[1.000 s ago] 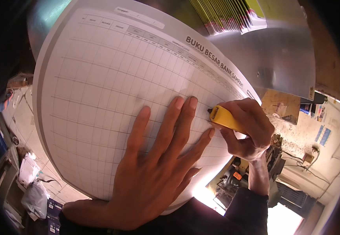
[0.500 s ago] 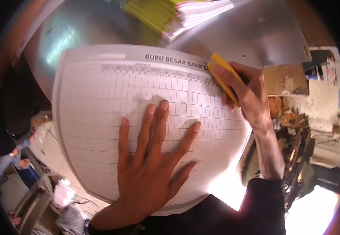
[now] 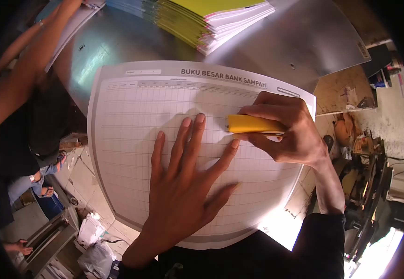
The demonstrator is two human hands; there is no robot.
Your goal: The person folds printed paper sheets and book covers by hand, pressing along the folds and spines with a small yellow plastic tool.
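A large sheet of paper (image 3: 132,111) printed with a grid and the heading "BUKU BESAR BANK SAMPAH" lies in front of me, over the near part of a metal surface. My left hand (image 3: 183,186) rests on its middle, palm down with the fingers spread. In my right hand (image 3: 290,130) is a yellow stapler-like tool (image 3: 255,124), gripped between thumb and fingers. Its front end points left, over the sheet just right of my left fingertips. Whether the tool touches the paper cannot be made out.
A stack of yellow-green covered booklets (image 3: 211,30) lies on the metal table (image 3: 276,51) beyond the sheet. Another person's arm (image 3: 20,88) reaches in at the upper left. Plastic bags (image 3: 95,260) are on the lower left.
My right hand and the yellow tool first went up to the sheet's top right edge, then came back down over the grid. The sheet appears turned, its heading now nearly level. My left hand stays flat.
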